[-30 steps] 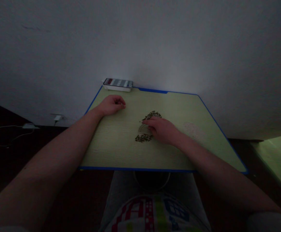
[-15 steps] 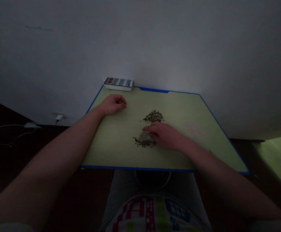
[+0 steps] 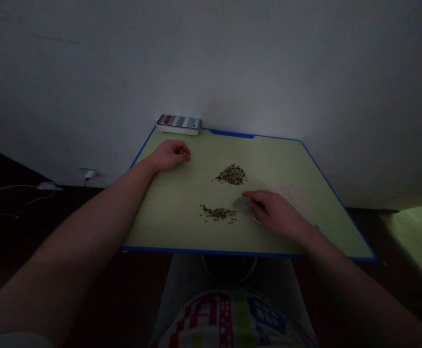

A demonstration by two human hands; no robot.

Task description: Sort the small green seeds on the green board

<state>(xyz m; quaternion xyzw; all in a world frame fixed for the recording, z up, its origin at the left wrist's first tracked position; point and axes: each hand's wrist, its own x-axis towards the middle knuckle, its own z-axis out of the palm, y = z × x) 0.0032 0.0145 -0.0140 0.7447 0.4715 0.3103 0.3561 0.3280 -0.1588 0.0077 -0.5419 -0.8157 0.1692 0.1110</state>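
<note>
My right hand [image 3: 274,212] pinches a clear protractor-like piece [image 3: 242,206] with a curved edge, low over the pale green table [image 3: 167,212]. Left of that piece lies a small, loose pile of dark seeds or grains [image 3: 218,213]. Farther back, a denser pile [image 3: 232,175] mixes dark grains with paler ones. Pale grains [image 3: 292,193] are spread behind my right hand. My left hand [image 3: 172,154] rests on the left part of the table, fingers curled and closed; whether anything small is inside is hidden.
A white box with a phone-like dark screen on top [image 3: 179,124] stands at the back left corner, against the wall [image 3: 232,63]. Blue trim [image 3: 211,253] edges the table. Below its front edge, a dark round container [image 3: 228,268] sits between my legs.
My right hand has moved right with the clear piece, away from the front dark pile, which now shows fully. My left hand stays in about the same place.
</note>
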